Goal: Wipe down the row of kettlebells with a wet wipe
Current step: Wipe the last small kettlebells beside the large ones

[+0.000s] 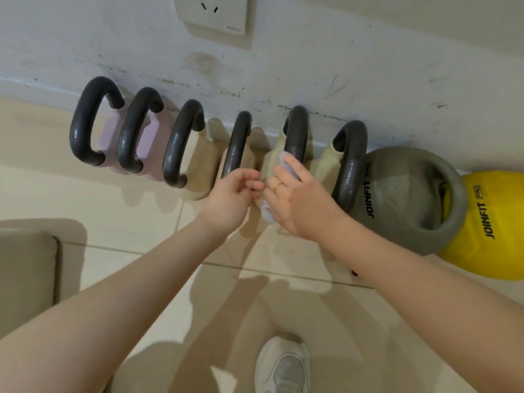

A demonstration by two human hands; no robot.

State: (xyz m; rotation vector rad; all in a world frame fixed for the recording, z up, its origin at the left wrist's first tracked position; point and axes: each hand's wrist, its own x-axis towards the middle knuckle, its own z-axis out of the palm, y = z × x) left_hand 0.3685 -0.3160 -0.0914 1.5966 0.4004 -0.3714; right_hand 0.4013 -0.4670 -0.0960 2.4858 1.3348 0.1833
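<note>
A row of kettlebells with dark handles stands along the wall: two pink ones (110, 137) at the left, then several beige ones (202, 160), then a grey one (397, 191) and a yellow one (493, 222). My right hand (297, 197) grips a white wet wipe (268, 212) against the lower end of one beige kettlebell's dark handle (296, 131). My left hand (232, 199) sits just left of it, fingers curled at the base of the neighbouring handle (236, 143). What those fingers hold is hidden.
A scuffed white wall with a power socket (212, 12) runs behind the row. The floor is beige tile (113, 211). A beige cushion (25, 273) lies at the left edge, and my white shoe (283, 364) is at the bottom.
</note>
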